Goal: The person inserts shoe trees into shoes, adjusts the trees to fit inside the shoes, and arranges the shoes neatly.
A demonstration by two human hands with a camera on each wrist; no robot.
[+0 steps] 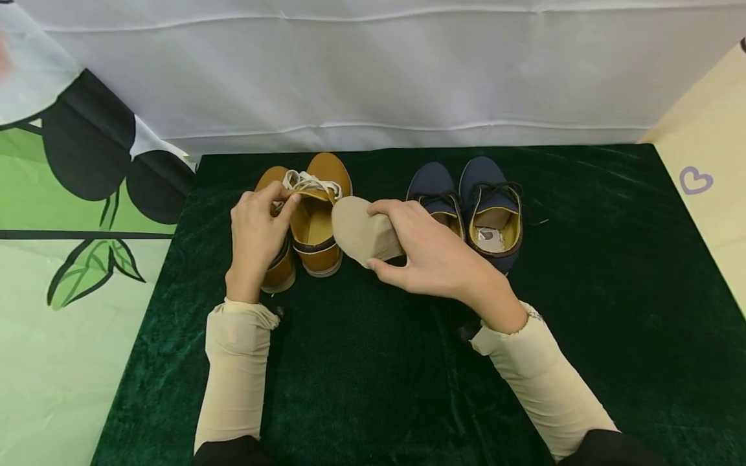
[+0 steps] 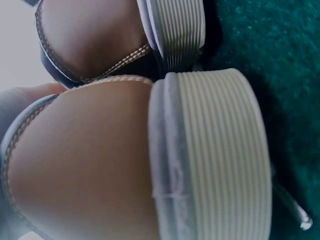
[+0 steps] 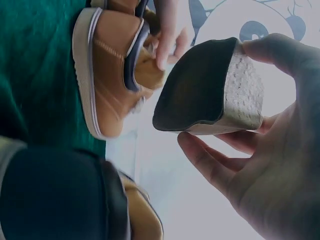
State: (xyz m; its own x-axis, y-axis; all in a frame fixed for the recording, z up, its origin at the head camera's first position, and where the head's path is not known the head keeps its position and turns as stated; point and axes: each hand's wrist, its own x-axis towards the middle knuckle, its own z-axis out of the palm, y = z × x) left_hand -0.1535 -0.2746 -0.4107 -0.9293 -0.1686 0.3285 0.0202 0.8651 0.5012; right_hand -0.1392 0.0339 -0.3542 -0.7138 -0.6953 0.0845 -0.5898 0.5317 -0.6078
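Observation:
My right hand (image 1: 440, 252) holds a beige toe-shaped shoe insert (image 1: 361, 233) between thumb and fingers, just right of the tan pair. In the right wrist view this insert (image 3: 192, 90) shows a dark, curved face and a rough pale end. My left hand (image 1: 256, 226) pinches the tongue of the right tan shoe (image 1: 329, 171), near its white laces (image 1: 311, 183). Partly behind that hand stands the left tan shoe (image 1: 280, 275). Close up, the left wrist view shows a brown heel (image 2: 85, 160) above a ribbed cream sole (image 2: 225, 160).
A pair of navy shoes, the left one (image 1: 431, 178) and the right one (image 1: 482, 171), stands to the right with dark laces. Inside the right one lies a white label (image 1: 489, 239). All rest on dark green cloth (image 1: 361, 369), before a white curtain (image 1: 373, 77).

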